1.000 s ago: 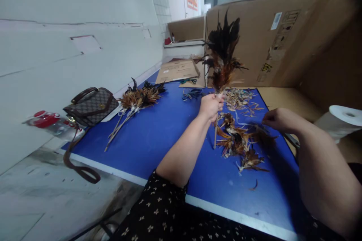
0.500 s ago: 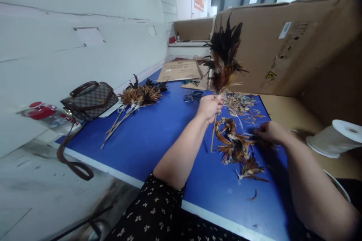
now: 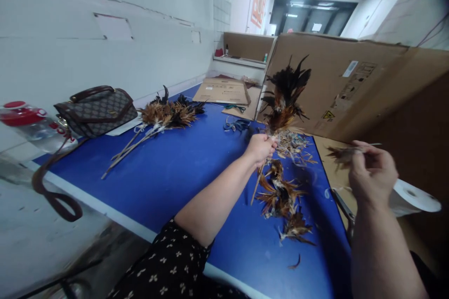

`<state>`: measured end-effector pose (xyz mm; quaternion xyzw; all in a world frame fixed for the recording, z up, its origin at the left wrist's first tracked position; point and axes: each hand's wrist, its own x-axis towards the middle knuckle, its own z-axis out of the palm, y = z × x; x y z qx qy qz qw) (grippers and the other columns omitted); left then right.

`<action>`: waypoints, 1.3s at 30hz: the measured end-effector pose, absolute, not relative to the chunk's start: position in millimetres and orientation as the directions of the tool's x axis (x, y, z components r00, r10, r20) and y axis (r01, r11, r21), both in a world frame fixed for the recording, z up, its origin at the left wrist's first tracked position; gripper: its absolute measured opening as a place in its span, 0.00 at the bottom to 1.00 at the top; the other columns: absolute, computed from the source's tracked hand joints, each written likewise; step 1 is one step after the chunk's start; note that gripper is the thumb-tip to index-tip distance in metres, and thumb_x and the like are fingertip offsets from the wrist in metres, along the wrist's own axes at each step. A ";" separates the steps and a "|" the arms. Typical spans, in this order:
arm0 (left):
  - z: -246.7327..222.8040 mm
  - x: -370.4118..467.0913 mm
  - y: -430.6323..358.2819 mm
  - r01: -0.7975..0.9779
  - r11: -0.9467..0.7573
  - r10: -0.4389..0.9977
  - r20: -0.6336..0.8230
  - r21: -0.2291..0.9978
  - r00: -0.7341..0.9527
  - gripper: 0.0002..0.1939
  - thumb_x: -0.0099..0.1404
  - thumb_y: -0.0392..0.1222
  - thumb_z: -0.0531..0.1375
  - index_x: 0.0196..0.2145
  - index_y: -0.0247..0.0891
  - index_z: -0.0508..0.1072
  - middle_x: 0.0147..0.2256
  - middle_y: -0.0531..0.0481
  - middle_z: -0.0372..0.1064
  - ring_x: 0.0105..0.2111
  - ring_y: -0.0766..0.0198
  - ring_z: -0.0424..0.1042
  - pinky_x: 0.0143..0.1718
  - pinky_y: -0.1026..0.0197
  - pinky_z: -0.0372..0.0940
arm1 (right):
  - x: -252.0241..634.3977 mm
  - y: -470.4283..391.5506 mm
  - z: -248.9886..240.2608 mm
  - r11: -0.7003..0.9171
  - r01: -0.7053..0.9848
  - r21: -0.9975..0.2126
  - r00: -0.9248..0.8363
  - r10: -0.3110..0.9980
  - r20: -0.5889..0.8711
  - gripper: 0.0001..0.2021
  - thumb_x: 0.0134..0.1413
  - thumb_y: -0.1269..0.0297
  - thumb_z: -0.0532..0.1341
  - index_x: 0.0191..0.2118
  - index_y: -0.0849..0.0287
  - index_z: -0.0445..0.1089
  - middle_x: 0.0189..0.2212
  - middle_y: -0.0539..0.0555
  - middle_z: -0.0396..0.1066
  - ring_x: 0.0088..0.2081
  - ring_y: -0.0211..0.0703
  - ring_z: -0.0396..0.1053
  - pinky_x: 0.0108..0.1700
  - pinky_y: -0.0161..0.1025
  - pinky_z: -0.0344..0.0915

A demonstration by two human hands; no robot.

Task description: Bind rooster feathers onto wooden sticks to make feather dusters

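My left hand (image 3: 262,149) is closed round the stick of a feather duster (image 3: 286,96), just below its black and brown feathers. The duster stands nearly upright, its bare stick slanting down toward the table. My right hand (image 3: 375,173) is raised off the table's right edge, fingers pinching a small bunch of brown feathers (image 3: 340,154). Between the hands, a loose string of brown feathers (image 3: 284,196) lies on the blue table (image 3: 182,163). Beyond it is a pile of pale feather scraps (image 3: 293,145). Scissors (image 3: 345,210), partly hidden by my right forearm, lie at the table's right edge.
Finished-looking feather dusters (image 3: 171,114) lie at the left, beside a handbag (image 3: 98,110) and a red-capped bottle (image 3: 31,124). A large cardboard box (image 3: 315,84) stands behind. A white spool (image 3: 414,198) sits right of my right hand. Flat cardboard (image 3: 222,90) lies at the back.
My right hand has lifted from the table's right side, moving right and up with a bunch of feathers. My left hand still holds the duster. The view has shifted slightly.
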<state>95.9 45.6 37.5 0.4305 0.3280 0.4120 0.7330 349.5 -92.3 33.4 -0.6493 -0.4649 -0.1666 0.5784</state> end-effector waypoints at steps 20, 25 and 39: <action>16.0 120.7 11.2 -0.066 0.286 0.668 -0.149 0.956 0.729 0.21 0.75 0.26 0.57 0.22 0.33 0.67 0.18 0.56 0.63 0.16 0.75 0.59 0.20 0.70 0.54 | 279.1 -78.5 37.9 0.284 0.876 -0.390 0.034 0.769 0.638 0.08 0.69 0.59 0.63 0.47 0.49 0.81 0.42 0.56 0.81 0.44 0.53 0.78 0.50 0.51 0.73; 12.7 120.7 6.7 -0.018 0.197 0.642 -0.115 0.980 0.758 0.20 0.75 0.29 0.58 0.23 0.33 0.68 0.18 0.56 0.63 0.16 0.75 0.60 0.22 0.69 0.57 | 287.5 -78.8 31.1 0.249 0.891 -0.380 0.050 0.777 0.627 0.06 0.66 0.61 0.65 0.44 0.50 0.81 0.41 0.56 0.82 0.43 0.54 0.79 0.48 0.50 0.73; -8.0 130.6 9.6 0.089 0.059 0.588 -0.106 0.994 0.802 0.14 0.72 0.32 0.59 0.27 0.36 0.66 0.20 0.57 0.63 0.19 0.73 0.61 0.24 0.69 0.57 | 291.3 -86.6 35.7 0.222 0.814 -0.537 0.089 0.866 0.493 0.09 0.65 0.61 0.65 0.47 0.49 0.83 0.40 0.54 0.84 0.40 0.54 0.81 0.44 0.48 0.77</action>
